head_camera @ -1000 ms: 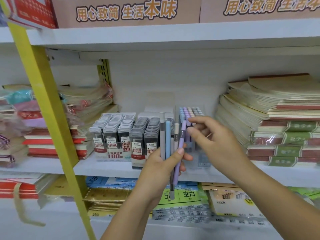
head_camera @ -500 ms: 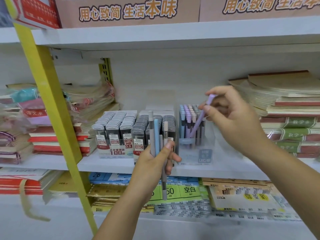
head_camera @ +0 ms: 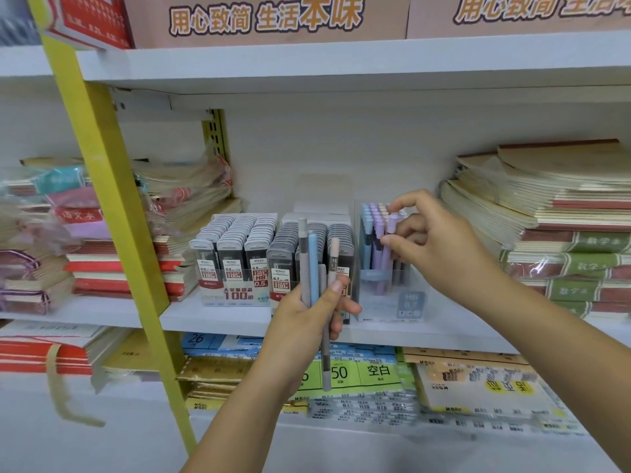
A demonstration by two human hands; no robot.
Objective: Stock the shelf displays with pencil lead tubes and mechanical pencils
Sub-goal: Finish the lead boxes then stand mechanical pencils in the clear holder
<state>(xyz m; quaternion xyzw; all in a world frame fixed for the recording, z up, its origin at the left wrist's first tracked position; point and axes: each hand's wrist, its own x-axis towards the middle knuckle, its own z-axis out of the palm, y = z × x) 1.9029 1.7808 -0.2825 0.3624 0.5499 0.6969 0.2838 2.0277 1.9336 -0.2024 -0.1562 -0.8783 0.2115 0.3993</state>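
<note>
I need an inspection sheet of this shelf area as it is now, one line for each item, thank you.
Surface: white shelf, crowded with goods.
Job's things: lead tube boxes stand left of clear pencil box; purple pencil stands in it.
Clutter: notebook stacks at both sides.
Grippers: left hand grips a bunch of pencils; right hand holds the purple pencil's top.
Cables: nothing seen.
Surroundings: yellow post at left; cardboard boxes above.

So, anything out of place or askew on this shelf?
Nothing spilled. The beige notebook stack at right is fanned out unevenly, and crumpled clear plastic wrap hangs loose over the left notebook pile.
</note>
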